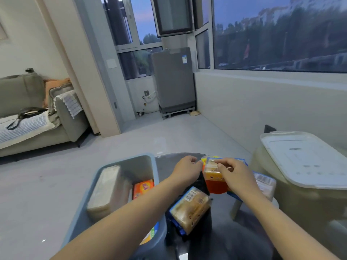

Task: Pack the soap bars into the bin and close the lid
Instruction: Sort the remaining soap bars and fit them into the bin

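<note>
A blue-grey bin [153, 162] stands open at the left of a dark glass table [221, 239]. Inside it lie a pale wrapped soap pack [107, 192] and an orange soap bar [143, 188]. Both hands grip an orange soap pack [214, 182] held upright just right of the bin: my left hand [185, 170] pinches its top left corner, my right hand [234, 174] its top. A blue-edged pack of yellowish soap [189, 209] lies on the table near me. Another wrapped pack [264, 184] shows behind my right wrist. The translucent lid [304, 158] rests on a stool at the right.
A beige plastic stool [293, 201] stands right of the table and carries the lid. A grey sofa [32, 117] is at the far left, a grey appliance [174, 81] by the windows. Pale floor [169, 132] stretches beyond the table.
</note>
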A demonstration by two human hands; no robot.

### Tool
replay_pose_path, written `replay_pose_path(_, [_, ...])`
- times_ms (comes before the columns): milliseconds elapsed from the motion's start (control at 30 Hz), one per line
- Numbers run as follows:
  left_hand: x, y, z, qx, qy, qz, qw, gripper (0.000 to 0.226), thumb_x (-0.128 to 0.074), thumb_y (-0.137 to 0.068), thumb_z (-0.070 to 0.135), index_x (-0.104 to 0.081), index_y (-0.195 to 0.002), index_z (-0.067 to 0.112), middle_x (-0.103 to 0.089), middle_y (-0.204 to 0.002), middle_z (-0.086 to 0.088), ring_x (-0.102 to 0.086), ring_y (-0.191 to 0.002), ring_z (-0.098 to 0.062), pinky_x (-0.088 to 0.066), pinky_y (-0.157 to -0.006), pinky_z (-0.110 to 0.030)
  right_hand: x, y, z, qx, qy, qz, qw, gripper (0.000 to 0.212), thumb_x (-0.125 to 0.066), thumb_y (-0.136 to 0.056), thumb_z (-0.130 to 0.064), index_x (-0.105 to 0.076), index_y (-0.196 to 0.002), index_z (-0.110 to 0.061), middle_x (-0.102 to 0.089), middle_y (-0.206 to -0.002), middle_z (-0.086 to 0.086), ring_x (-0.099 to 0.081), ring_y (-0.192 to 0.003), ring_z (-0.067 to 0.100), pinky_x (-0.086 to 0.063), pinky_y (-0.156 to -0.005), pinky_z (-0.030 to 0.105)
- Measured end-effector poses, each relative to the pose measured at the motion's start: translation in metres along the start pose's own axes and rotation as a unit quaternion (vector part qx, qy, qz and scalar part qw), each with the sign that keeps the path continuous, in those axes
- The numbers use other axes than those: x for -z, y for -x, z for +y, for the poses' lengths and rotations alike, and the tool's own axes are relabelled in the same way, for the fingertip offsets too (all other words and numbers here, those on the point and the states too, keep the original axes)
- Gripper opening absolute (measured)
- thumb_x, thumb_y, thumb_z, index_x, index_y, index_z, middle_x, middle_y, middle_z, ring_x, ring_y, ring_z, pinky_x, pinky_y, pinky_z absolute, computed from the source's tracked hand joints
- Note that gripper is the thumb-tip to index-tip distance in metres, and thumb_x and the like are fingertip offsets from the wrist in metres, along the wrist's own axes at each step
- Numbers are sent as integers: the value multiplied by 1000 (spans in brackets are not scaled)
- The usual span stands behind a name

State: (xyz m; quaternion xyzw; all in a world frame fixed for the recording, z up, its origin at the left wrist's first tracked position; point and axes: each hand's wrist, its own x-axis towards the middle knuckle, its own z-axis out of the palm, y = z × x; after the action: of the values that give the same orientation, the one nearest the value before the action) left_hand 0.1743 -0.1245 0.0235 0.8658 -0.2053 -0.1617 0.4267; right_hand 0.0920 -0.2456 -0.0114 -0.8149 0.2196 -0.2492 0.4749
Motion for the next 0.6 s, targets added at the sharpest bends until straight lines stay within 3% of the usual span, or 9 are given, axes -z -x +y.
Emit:
replay_pose_path(33, [-5, -6, 3, 10, -8, -5, 1000, 15, -46, -93, 27, -55, -82, 25, -51, -85, 2, -49, -81, -18, -35, -71, -29, 2, -2, 4, -6, 22, 6, 1000, 21, -54, -89, -21, -69, -103, -25, -68, -99, 0, -60, -89, 16, -48, -75, 32])
replay_pose_path(100, [-13, -18, 8, 44, -25, -26, 998, 20, -45, -93, 27, -45, -74, 21, -41, -78, 0, -39, -69, -16, -32, -63, -29, 6, -6, 13, -9, 69, 32, 997, 24, -53, -88, -21, -67, -108, -22, -66, -107, 5, -58, -99, 21, -48, -85, 37])
replay_pose_path(200, [-24, -38, 11, 91, -34, -59, 994, 27, -45, -94, 29, -56, -99, 5, -53, -99, -9, -46, -86, -20, -42, -77, -32, 12, -12, 19, -17, 162, 81, 983, 37, -53, -86, -23, -57, -123, -20, -55, -121, 7, -43, -114, 25, -35, -94, 35])
replay_pose_path(300, [-34, -51, 11, 114, -33, -68, 991, 40, -46, -95, 31, -54, -123, 3, -60, -121, -12, -55, -101, -22, -47, -86, -33, 13, -14, 23, -86, 228, 82, 966, 48, -52, -86, -33, -45, -132, -20, -48, -128, 10, -37, -119, 26, -33, -96, 39])
replay_pose_path(433, [-40, -54, 9, 129, 0, -90, 988, 41, -50, -94, 31, -53, -126, 4, -61, -123, -16, -59, -110, -27, -49, -88, -34, 13, -22, 28, -161, 157, 17, 974, 41, -53, -84, -34, -50, -119, -12, -58, -117, 13, -55, -104, 30, -48, -89, 43])
replay_pose_path(600, [-32, -48, 8, 153, 113, -114, 975, 38, -53, -95, 20, -51, -129, 3, -59, -128, -18, -60, -112, -28, -53, -90, -37, 11, -25, 24, -154, 98, 34, 983, 42, -61, -85, -28, -49, -119, -7, -59, -118, 15, -56, -105, 30, -49, -87, 41])
